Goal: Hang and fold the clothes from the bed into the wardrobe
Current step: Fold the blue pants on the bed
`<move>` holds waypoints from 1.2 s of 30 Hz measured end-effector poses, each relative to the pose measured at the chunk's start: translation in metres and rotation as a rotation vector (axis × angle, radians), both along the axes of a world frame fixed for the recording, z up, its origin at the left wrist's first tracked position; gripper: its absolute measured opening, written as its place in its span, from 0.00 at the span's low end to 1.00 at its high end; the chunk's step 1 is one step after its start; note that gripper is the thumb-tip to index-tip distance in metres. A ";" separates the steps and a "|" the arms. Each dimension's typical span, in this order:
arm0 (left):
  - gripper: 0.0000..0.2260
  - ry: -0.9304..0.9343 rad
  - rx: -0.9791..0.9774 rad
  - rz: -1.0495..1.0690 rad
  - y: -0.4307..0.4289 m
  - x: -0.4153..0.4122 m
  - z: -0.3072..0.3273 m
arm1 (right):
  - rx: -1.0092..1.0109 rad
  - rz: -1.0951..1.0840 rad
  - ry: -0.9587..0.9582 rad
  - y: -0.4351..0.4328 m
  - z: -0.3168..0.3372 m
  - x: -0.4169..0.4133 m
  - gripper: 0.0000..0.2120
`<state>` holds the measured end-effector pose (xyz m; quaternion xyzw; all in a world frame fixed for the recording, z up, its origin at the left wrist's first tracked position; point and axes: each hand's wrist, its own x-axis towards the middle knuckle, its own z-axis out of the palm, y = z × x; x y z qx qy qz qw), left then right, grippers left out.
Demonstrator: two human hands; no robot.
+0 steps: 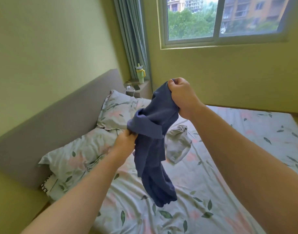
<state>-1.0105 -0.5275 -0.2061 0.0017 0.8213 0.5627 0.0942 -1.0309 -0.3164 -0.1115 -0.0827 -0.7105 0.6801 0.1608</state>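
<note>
Gripping the blue garment (153, 142) bunched above mid-bed, right hand (180, 97) fisted high, left hand (126, 141) pinching an edge lower. Risk — tangled, possibly inside-out folds snag when spread; grey garment (177, 144) lies toward the bed's (246, 132) far edge.

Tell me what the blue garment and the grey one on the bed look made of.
Blue garment: probably soft matte knit, cotton-like; it hangs limp with thick rolled folds. Grey garment: seemingly similar matte jersey, crumpled softly on the bed. Exact fibre can't be told.
</note>
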 end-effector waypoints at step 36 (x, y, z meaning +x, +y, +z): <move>0.03 -0.736 0.550 0.358 -0.095 0.001 -0.044 | -0.352 0.269 -0.327 -0.021 0.023 0.028 0.15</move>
